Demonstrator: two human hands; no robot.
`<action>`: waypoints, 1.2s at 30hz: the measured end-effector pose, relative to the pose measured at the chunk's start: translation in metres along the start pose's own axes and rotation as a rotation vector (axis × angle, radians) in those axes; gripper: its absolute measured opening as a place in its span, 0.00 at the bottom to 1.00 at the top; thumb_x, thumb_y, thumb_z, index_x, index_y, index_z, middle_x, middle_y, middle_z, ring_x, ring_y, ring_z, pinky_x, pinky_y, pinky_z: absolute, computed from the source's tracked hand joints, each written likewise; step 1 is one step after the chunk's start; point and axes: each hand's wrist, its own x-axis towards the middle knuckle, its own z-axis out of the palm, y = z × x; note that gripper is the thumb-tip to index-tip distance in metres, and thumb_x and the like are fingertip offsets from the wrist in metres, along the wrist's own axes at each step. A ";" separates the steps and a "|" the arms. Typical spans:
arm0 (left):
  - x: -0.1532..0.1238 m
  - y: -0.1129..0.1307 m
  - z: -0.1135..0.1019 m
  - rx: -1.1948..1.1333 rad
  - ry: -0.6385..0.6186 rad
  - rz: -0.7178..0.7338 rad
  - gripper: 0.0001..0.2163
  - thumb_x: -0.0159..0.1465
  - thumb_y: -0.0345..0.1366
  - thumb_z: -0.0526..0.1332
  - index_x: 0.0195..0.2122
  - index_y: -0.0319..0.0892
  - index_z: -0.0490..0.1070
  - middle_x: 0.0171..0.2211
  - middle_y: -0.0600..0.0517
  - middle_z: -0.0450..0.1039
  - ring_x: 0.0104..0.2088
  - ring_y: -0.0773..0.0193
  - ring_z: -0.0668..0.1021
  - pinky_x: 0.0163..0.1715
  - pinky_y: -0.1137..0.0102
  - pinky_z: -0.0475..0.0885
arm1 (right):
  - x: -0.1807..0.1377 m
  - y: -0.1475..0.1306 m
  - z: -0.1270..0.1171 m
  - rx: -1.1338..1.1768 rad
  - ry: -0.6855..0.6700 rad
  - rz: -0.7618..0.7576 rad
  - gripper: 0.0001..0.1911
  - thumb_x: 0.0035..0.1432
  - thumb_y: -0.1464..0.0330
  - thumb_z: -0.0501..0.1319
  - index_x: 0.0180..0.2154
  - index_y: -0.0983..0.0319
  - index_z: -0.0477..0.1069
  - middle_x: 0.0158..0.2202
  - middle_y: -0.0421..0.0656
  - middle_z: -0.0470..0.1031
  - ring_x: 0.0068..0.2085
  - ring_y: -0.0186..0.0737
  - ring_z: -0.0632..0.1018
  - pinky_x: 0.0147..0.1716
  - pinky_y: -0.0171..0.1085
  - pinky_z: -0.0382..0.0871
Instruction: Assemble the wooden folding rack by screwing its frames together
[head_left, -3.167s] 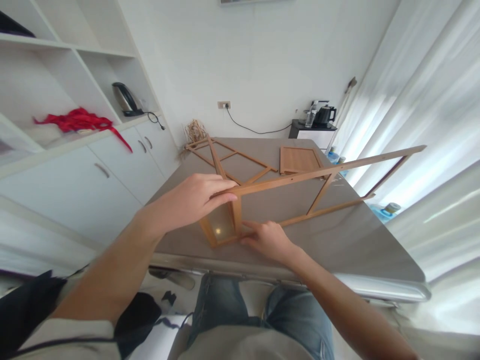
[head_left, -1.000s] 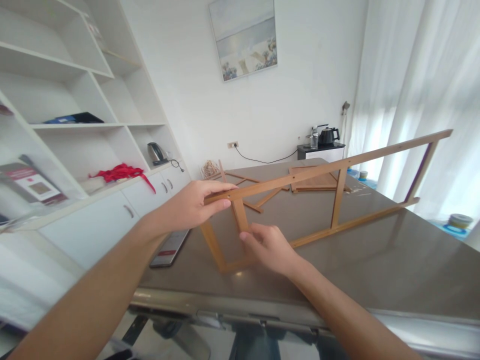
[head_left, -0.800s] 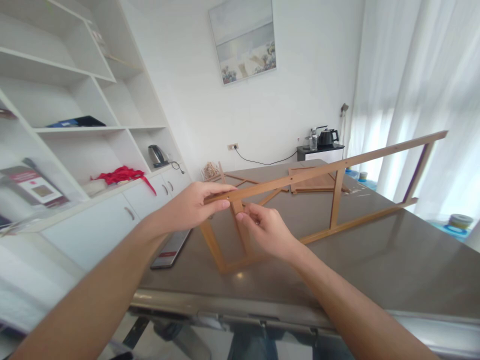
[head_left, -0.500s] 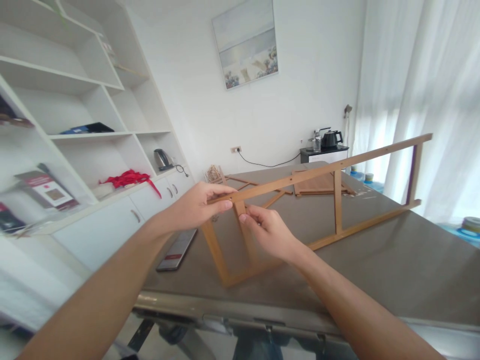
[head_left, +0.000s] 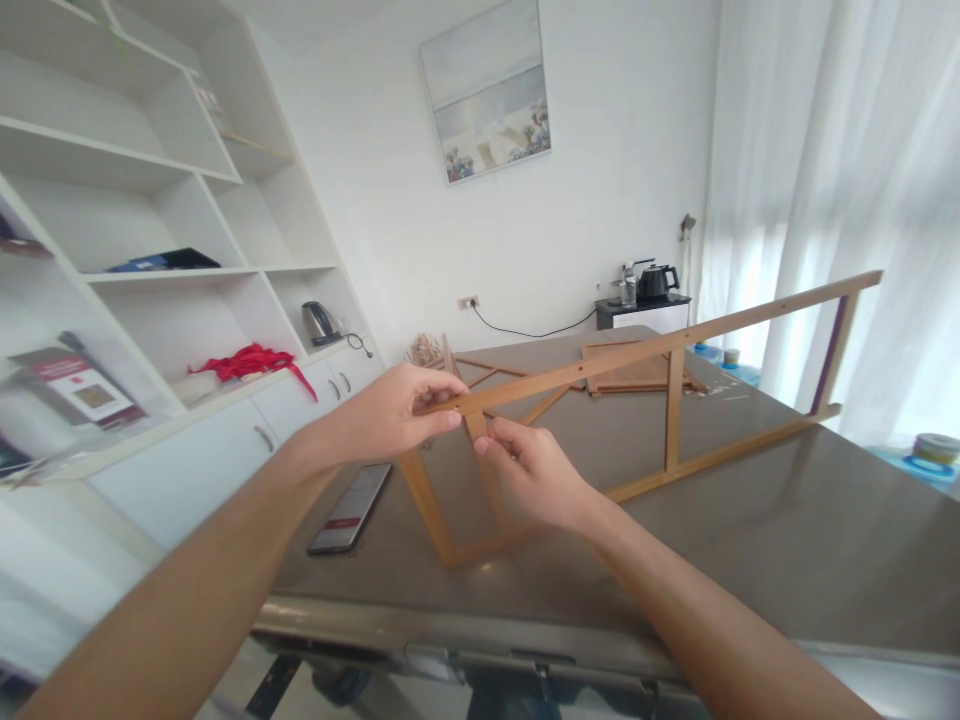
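Observation:
A long wooden ladder-like frame (head_left: 675, 400) stands on its edge on the grey table (head_left: 750, 540), running from near me to the far right. My left hand (head_left: 390, 415) pinches the near end of its top rail. My right hand (head_left: 529, 470) is closed on the upright crosspiece just below that rail, fingertips at the joint. A second wooden frame (head_left: 517, 385) lies flat further back, and a flat wooden panel (head_left: 630, 368) lies beyond it.
A dark phone (head_left: 351, 493) lies on the table's left side. White shelves and cabinets (head_left: 187, 330) stand at the left with a kettle (head_left: 318, 322) and red cloth (head_left: 247, 360). A small stand with a black kettle (head_left: 654, 282) is by the curtains (head_left: 825, 150).
My view rose from looking down at the table to the room. My right hand moved up from the frame's bottom rail to the crosspiece under the top rail. The left hand's hold stayed.

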 end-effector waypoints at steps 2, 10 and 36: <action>0.001 0.001 -0.002 0.017 -0.009 0.005 0.12 0.65 0.42 0.64 0.45 0.44 0.82 0.33 0.51 0.83 0.36 0.55 0.83 0.37 0.65 0.80 | 0.001 0.001 0.001 -0.008 0.000 -0.004 0.21 0.72 0.57 0.53 0.27 0.58 0.57 0.23 0.33 0.57 0.26 0.32 0.60 0.28 0.35 0.50; 0.001 -0.002 -0.002 -0.002 -0.015 0.026 0.15 0.65 0.43 0.64 0.49 0.44 0.81 0.34 0.50 0.83 0.36 0.55 0.83 0.37 0.66 0.80 | 0.001 0.002 0.002 -0.043 0.015 -0.020 0.20 0.72 0.58 0.54 0.27 0.58 0.57 0.24 0.34 0.58 0.26 0.32 0.60 0.28 0.35 0.50; -0.007 0.004 -0.003 -0.011 -0.048 -0.018 0.13 0.66 0.42 0.65 0.48 0.41 0.79 0.33 0.53 0.81 0.32 0.60 0.81 0.32 0.70 0.75 | 0.049 -0.084 -0.065 -0.517 0.181 0.041 0.18 0.65 0.56 0.57 0.29 0.59 0.76 0.21 0.40 0.68 0.25 0.36 0.66 0.28 0.36 0.55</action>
